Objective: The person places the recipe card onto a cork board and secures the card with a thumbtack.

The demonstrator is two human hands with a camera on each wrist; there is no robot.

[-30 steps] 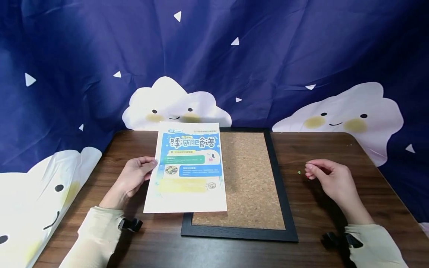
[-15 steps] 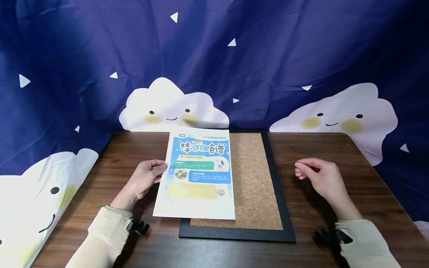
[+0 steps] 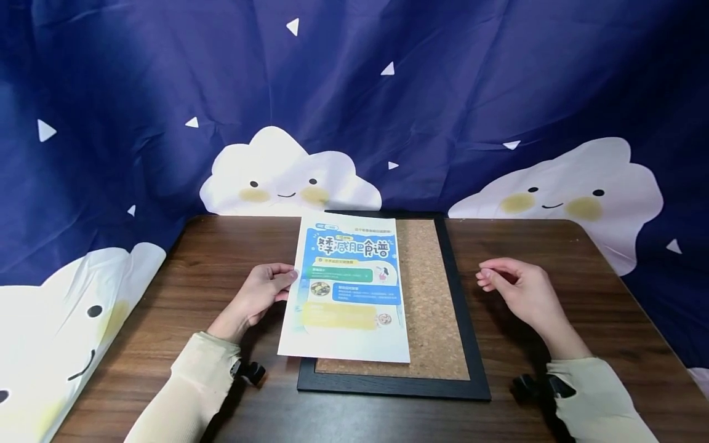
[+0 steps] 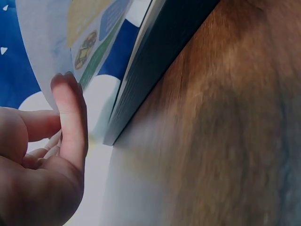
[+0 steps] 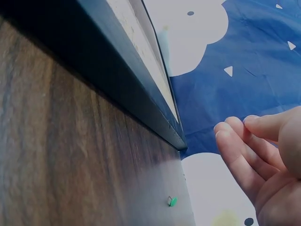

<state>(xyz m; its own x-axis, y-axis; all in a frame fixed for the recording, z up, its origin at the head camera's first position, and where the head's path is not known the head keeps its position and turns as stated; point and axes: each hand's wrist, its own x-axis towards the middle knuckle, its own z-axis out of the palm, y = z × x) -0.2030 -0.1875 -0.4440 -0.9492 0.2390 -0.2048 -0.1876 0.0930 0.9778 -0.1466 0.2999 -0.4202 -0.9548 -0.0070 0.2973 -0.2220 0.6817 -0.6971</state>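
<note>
A printed paper sheet [image 3: 346, 289] with a blue and yellow layout is pinched at its left edge between the thumb and fingers of my left hand [image 3: 263, 294]. It is held above a black-framed cork board [image 3: 434, 307] and overlaps its left part in the head view. In the left wrist view, the sheet [image 4: 44, 44] bends slightly, raised over the frame [image 4: 148, 59]. To the right of the board hovers my right hand [image 3: 523, 289], fingers loosely curled and thumb close to the fingertips. Nothing shows between them in the right wrist view [image 5: 263, 155].
A tiny green object, seemingly a pushpin [image 5: 172, 201], sits on the wooden table [image 3: 249, 406] near the right hand. Behind the table hangs a blue curtain [image 3: 354, 74] with clouds and white triangles. Dark wrist cameras [image 3: 252, 373] are strapped at the sleeves.
The left hand has carried the paper sheet to the right, farther over the cork board. My right hand has shifted slightly left toward the frame, and the green object is now hidden in the head view.
</note>
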